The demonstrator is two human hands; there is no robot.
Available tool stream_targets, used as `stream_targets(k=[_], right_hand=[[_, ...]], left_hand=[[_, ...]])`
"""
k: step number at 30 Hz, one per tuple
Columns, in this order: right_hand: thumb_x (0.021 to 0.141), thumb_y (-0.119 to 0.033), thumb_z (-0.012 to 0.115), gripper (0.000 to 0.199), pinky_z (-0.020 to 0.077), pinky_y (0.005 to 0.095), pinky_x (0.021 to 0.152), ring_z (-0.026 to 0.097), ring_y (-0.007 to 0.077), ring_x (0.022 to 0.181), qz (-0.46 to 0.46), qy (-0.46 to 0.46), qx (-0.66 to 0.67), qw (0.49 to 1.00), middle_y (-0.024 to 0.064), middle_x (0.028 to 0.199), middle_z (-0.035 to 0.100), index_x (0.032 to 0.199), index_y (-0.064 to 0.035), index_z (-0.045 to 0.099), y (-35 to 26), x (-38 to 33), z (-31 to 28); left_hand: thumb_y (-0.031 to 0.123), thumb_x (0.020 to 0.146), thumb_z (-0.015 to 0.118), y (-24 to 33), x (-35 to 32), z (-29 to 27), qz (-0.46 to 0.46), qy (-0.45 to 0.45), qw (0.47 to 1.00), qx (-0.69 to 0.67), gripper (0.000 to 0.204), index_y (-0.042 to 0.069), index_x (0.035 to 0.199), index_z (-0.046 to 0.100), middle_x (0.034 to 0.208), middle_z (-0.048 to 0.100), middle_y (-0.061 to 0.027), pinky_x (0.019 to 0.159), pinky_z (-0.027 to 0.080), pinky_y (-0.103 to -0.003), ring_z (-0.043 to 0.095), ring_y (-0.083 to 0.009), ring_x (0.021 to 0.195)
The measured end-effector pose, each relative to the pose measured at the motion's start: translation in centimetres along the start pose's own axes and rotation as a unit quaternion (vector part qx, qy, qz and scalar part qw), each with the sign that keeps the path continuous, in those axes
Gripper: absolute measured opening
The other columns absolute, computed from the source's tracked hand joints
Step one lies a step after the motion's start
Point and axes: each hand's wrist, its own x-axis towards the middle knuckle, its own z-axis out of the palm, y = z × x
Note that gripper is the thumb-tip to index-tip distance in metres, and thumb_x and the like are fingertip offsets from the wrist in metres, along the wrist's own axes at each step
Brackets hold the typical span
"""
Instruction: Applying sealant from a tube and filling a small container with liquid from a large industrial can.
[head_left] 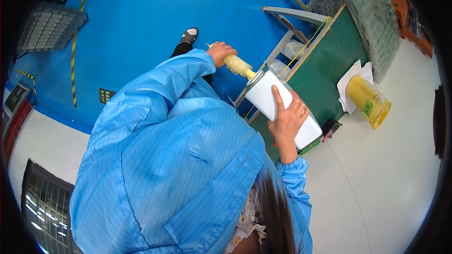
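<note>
A: White bottle (270,101) — where's it held?

B: Held tilted, above the green-topped table's (325,73) near edge, neck toward the blue floor (155,14). Right hand (288,118) is clamped round its body, fingers spread over the side.

A: And the neck?

B: A cream-yellow nozzle piece (238,66) is set at the opening. Left hand (220,52) is closed on its far end.

A: Whose arms?

B: Both sleeved in a blue striped coat (169,160); a black-and-white shoe (189,35) is seen beyond.

A: Anything else nearby?

B: A yellow cylindrical container (368,101) is laid on white paper (351,82) at the table's right edge, well apart from the bottle. Clear trays (372,14) are stacked at the far corner.
</note>
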Motion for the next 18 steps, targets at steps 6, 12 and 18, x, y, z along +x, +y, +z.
stream_targets(k=[6, 12, 18], right_hand=[[0.053, -0.007, 0.091, 0.107, 0.0321, 0.0503, 0.104, 0.046, 0.0304, 0.118, 0.001, -0.003, 0.004, 1.000, 0.0131, 0.133, 0.048, 0.145, -0.0386, 0.047, 0.0, -0.1, -0.1], [0.054, -0.007, 0.091, 0.105, 0.0319, 0.0505, 0.104, 0.046, 0.0310, 0.118, -0.005, 0.003, 0.003, 1.000, 0.0141, 0.133, 0.048, 0.145, -0.0375, 0.049, 0.0, -0.1, 0.2], [0.053, -0.007, 0.091, 0.103, 0.0322, 0.0506, 0.103, 0.046, 0.0316, 0.116, -0.006, 0.010, -0.020, 1.000, 0.0150, 0.132, 0.048, 0.144, -0.0355, 0.050, 0.1, 0.1, -0.4]], left_hand=[[0.003, 0.065, 0.081, 0.0, -0.2, 0.1, 0.009, 0.019, 1.000, -0.009, 0.056, 0.021, 0.115, 0.063, 0.109, 0.066, -0.0028, 0.100, 0.041, -0.045, 0.058, -0.0290, 0.104], [0.003, 0.064, 0.080, -0.2, -0.3, 0.6, 0.006, 0.024, 1.000, -0.016, 0.056, 0.021, 0.114, 0.063, 0.108, 0.066, -0.0031, 0.099, 0.041, -0.044, 0.058, -0.0292, 0.104], [0.002, 0.065, 0.078, -0.5, 0.0, 1.0, 0.025, 0.052, 0.998, -0.026, 0.049, 0.021, 0.108, 0.065, 0.104, 0.066, -0.0033, 0.097, 0.042, -0.044, 0.058, -0.0292, 0.100]])
